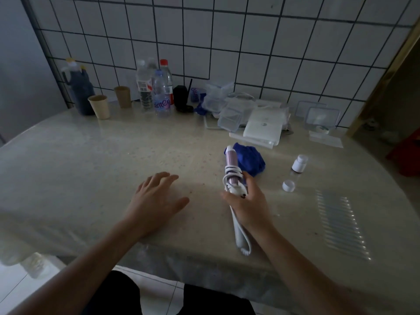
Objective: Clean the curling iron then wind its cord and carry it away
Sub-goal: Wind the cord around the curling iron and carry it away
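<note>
White-tiled wall backs the pale worktop (113, 155), where your right hand (250, 205) grips the curling iron (231, 165) at its white handle, its cord (228, 178) looped round the barrel, its tip just beside the blue cloth (251, 160), while your left hand (154, 201) lies flat, fingers spread, holding nothing.

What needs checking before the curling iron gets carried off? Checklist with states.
1. Right hand grip on curling iron: fingers curled round its handle, ok.
2. Cord wound: loops sit round the iron, ok; plug end, cannot tell.
3. Left hand free: flat on the table, ok.
4. Blue cloth clear of the iron's tip: cannot tell.
5. White bottle and loose cap apart from the iron: ok.
6. Iron wiped clean: cannot tell.
</note>
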Demonstrator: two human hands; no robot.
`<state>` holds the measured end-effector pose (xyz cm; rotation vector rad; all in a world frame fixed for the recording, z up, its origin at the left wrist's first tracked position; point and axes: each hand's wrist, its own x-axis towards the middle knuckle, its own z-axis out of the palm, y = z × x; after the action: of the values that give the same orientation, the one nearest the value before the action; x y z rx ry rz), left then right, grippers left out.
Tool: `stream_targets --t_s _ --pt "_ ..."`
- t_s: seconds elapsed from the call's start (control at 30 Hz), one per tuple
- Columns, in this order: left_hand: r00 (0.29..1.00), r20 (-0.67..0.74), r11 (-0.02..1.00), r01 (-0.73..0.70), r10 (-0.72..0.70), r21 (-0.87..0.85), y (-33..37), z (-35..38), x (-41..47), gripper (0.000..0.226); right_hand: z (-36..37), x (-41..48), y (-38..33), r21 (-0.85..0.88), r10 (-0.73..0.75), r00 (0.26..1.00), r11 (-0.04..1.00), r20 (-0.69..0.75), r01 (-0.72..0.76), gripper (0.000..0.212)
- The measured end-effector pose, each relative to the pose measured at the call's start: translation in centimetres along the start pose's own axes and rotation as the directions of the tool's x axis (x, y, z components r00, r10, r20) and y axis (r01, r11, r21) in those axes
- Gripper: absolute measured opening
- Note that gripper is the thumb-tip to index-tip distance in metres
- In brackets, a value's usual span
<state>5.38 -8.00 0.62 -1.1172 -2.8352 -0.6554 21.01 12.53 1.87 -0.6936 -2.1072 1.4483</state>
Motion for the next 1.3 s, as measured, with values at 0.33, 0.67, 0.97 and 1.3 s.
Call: stream_targets --t_s 0.33,0.67,0.97,1.3 --pt "0.997 0.082 0.996 -0.005 -0.002 0.089 -0.3 0.7 -0.1 0.095 0.5 -0.2 0.4 -0.079 -0.060 0.998 0.995 -0.035 0.057 0.039" --pt "0.990 0.140 0.997 -0.035 0.026 0.062 -1.7 1.4 0.3 0.094 0.8 0.5 1.8 -0.064 0.001 0.999 0.998 -0.043 -0.004 0.057" --pt "0.967 0.251 0.999 0.047 -0.050 0.019 -0.4 -0.6 1.0 0.093 0.9 0.4 1.1 -0.042 0.233 0.972 0.971 -0.027 -0.234 0.078" --pt "0.853 0.502 0.982 0.186 -0.141 -0.040 1.5 -5.6 3.5 0.094 1.7 2.5 -6.3 -0.193 0.515 0.856 0.845 0.039 -0.499 0.065"
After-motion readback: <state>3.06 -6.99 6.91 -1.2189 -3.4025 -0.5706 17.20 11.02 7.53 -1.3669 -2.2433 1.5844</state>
